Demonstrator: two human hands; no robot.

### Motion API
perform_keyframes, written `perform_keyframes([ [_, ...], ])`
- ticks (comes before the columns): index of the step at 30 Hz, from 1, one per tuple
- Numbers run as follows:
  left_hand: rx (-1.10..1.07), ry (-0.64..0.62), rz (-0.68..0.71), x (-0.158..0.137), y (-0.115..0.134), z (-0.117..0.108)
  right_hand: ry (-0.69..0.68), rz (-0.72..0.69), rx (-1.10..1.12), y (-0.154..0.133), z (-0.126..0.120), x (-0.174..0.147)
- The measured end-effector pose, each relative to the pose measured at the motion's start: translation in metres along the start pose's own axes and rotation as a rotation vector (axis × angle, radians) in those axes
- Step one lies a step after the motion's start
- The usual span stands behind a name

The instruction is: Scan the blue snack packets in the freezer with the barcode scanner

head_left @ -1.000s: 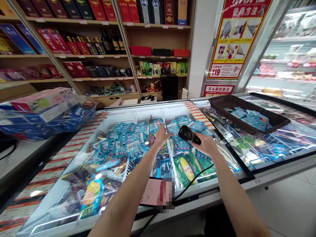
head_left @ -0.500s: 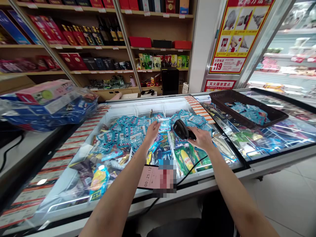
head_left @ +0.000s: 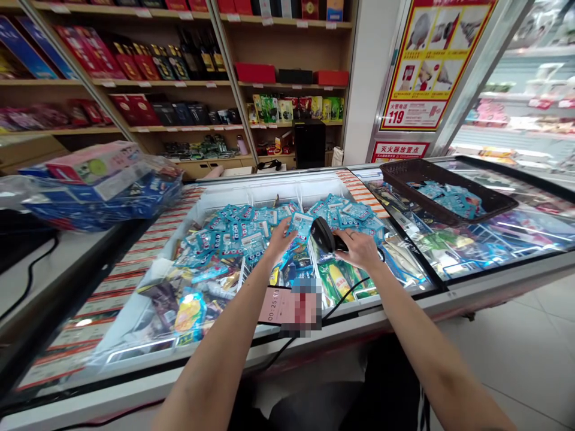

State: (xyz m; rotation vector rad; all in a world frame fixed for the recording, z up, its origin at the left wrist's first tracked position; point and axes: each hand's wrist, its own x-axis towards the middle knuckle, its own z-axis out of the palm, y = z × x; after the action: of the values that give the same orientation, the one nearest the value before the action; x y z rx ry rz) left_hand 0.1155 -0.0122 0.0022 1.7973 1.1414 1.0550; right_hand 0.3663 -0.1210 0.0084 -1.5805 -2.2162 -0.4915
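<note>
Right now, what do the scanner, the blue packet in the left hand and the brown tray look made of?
Scanner: likely hard plastic, black and smooth, by its rigid moulded shell. Blue packet: probably thin, shiny printed film, by its flat pouch shape; foil possible. Brown tray: perhaps moulded plastic, by its even dark colour.

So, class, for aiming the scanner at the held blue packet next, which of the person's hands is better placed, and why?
Probably the right hand: it grips the black scanner, whose head is close to the blue packet. The left hand is occupied, holding that packet by its edge.
</note>
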Motion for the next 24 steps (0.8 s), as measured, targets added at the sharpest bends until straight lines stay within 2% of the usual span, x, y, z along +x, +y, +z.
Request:
perform_keyframes([
  [6,-0.043,0.052,0.035,-0.001,-0.002,-0.001,0.029,-0.012,-0.004,-0.003,0.005,-0.003],
  [10,-0.059,0.142,-0.011,0.001,-0.005,-0.002,0.016,-0.018,0.010,-0.005,0.007,-0.002],
  [14,-0.035,0.103,-0.032,0.000,-0.004,-0.001,-0.006,0.000,0.025,-0.008,0.006,0.000],
  [18,-0.026,0.137,-0.021,0.000,0.000,-0.002,-0.030,0.032,0.057,-0.012,0.004,0.003],
  [24,0.127,0.138,0.060,0.008,-0.004,-0.018,-0.067,0.035,0.085,-0.015,0.004,0.007],
])
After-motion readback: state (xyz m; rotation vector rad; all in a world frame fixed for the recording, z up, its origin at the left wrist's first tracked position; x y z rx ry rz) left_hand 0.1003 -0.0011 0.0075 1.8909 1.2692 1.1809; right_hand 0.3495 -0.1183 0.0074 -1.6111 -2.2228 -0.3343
